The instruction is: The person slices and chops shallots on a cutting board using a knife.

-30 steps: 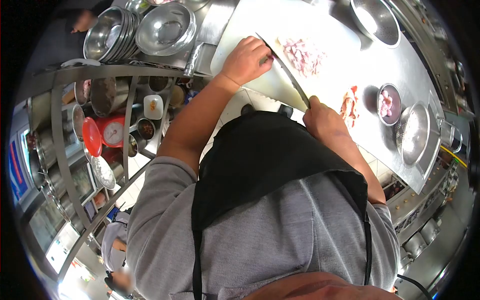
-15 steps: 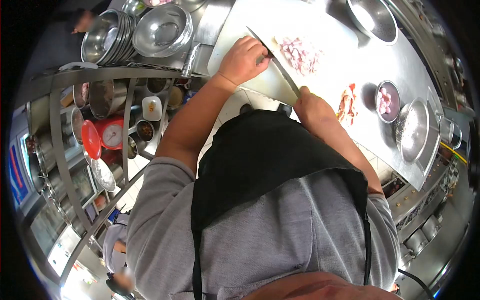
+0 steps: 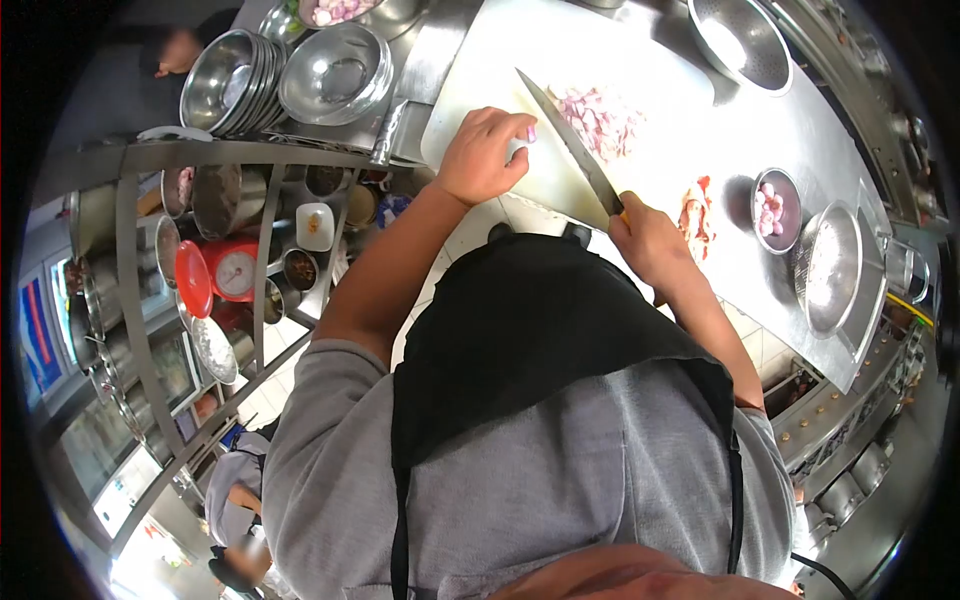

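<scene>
My right hand (image 3: pixel 655 245) grips the yellow handle of a long kitchen knife (image 3: pixel 580 145). Its blade slants up and left over the white cutting board (image 3: pixel 480 85), between my left hand and the chopped pieces. My left hand (image 3: pixel 487 155) is curled on the board left of the blade, with a small purple shallot piece (image 3: pixel 531 133) at its fingertips and the thumb a little apart. Beyond the blade lies a pile of chopped shallots (image 3: pixel 605 125). Reddish peelings or scraps (image 3: pixel 695 218) lie on the right, near my right hand.
To the right are a bowl of peeled shallots (image 3: pixel 770 210), a metal strainer (image 3: pixel 832 270) and a perforated bowl (image 3: pixel 738 45). Stacked steel bowls (image 3: pixel 335 75) stand upper left. Below them, a metal rack (image 3: pixel 150 350) holds pots and a red scale (image 3: pixel 233 272). Other people are nearby.
The knife has moved right, away from my left hand, and more of its blade shows. My left hand has loosened, showing the shallot piece at its fingertips. The view has shifted slightly.
</scene>
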A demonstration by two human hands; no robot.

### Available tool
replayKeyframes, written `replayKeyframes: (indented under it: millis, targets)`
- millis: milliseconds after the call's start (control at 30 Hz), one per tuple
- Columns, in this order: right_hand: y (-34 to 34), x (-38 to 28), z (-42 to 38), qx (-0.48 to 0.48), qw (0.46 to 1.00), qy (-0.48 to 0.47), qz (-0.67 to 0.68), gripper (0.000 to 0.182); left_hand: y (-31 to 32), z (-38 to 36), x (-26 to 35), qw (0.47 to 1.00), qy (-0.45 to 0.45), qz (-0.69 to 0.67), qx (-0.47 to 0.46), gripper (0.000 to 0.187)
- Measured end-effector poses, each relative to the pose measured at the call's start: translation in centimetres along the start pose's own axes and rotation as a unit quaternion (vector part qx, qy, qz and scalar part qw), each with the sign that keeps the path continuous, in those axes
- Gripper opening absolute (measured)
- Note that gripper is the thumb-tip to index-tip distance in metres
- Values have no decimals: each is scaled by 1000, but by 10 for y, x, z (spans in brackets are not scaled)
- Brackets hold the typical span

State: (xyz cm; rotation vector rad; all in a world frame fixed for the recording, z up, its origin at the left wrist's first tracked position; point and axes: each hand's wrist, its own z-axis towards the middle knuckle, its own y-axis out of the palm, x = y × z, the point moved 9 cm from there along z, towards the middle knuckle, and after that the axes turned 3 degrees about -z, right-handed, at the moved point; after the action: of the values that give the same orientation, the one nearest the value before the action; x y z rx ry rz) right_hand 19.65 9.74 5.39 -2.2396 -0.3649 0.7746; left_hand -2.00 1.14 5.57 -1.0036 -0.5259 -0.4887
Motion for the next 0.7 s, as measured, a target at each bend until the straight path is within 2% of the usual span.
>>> replayKeyframes:
  millis: [133,267,333,500,567,700]
  targets:
    - [4,-8,-3,6,998,-56,-20,30,-1,-2,-2,1000,-7,8,22,26]
    - [4,-13,-3,8,997,-48,-52,27,-9,8,-1,999,-4,25,27,17]
    - [2,-16,-8,9,997,-55,-50,27,-2,11,-1,999,16,25,-21,11]
    - [3,-15,-11,9,995,-58,-77,26,3,14,-1,998,44,45,-17,8]
    - [1,-17,-13,40,992,-94,-76,25,3,14,0,997,50,50,-12,9]
    - [0,-19,-20,33,992,-79,-90,24,2,12,2,996,65,58,4,7]
